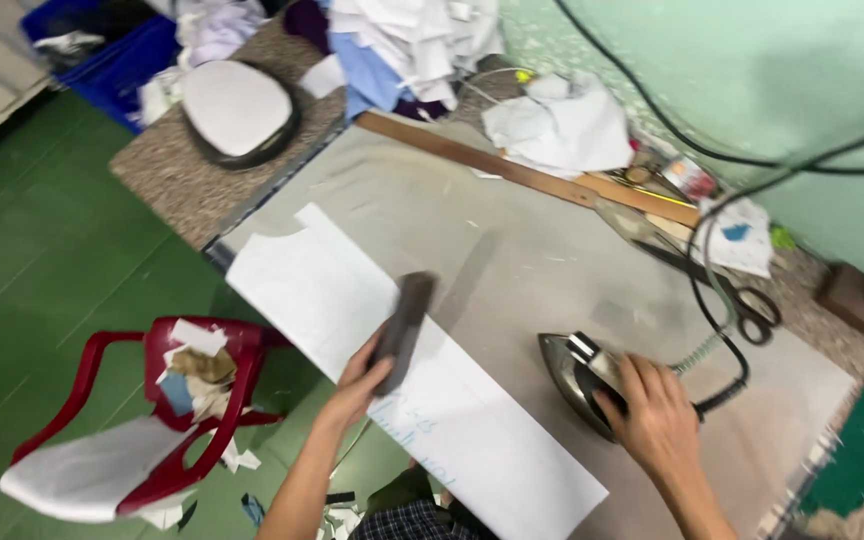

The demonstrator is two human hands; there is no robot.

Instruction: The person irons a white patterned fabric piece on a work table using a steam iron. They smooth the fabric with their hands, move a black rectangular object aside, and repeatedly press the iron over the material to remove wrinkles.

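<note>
At six o'clock on the table [512, 250], our left hand [357, 385] grips a dark block [404, 325] upon the white paper pattern [392, 370]. Our right hand [657, 415], at four o'clock, clasps the iron [577, 375], which rests on bare cloth. We judge pressing barely begun. Scissors [752, 305] lie at three o'clock.

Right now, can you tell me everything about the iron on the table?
The iron is dark, shiny metal with a pointed nose aimed toward the white paper pattern. It sits flat on the grey table. The right hand grips its handle from above. A black cord, partly coiled, runs from its back toward the wall.
</note>
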